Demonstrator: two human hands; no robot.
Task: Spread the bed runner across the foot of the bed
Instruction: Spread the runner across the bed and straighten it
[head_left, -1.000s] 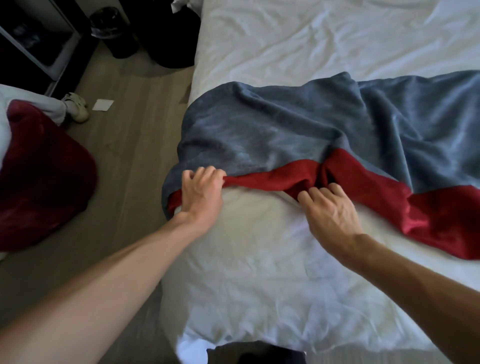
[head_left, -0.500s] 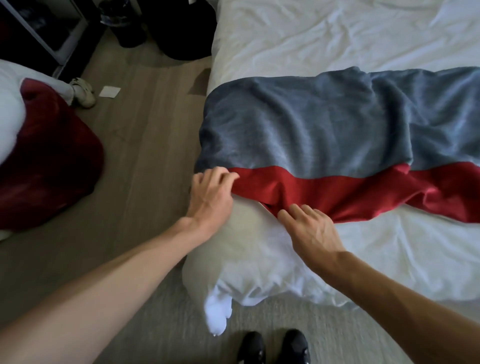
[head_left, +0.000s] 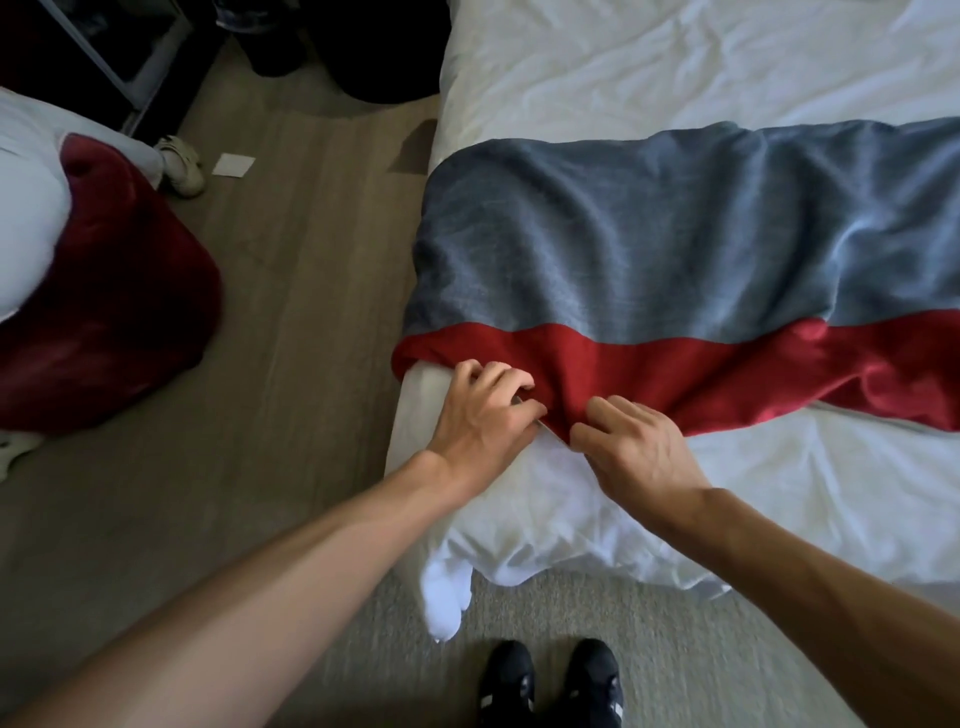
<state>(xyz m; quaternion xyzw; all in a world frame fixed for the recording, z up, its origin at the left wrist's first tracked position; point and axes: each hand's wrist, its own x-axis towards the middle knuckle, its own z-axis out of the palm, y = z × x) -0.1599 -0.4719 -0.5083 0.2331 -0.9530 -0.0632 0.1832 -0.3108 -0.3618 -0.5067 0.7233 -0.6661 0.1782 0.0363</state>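
Observation:
A grey bed runner (head_left: 649, 244) with a red band along its near edge lies across the white bed (head_left: 779, 499), running off the right of the view. Its left end drapes over the bed's left side. My left hand (head_left: 485, 418) has curled fingers on the red edge near the bed's left corner. My right hand (head_left: 631, 449) sits just beside it, fingers curled and pinching the same red edge. Creases remain in the grey part at the right.
Another bed with a dark red cover (head_left: 98, 306) stands at the left across a strip of wood floor (head_left: 291, 291). A shoe (head_left: 182, 163) and a paper (head_left: 235, 166) lie on the floor. My black shoes (head_left: 550, 686) stand on carpet at the bed's foot.
The runner has been pulled flatter and its red band now runs straighter. My hands have come closer together on the red edge. I have stepped back, so my shoes show.

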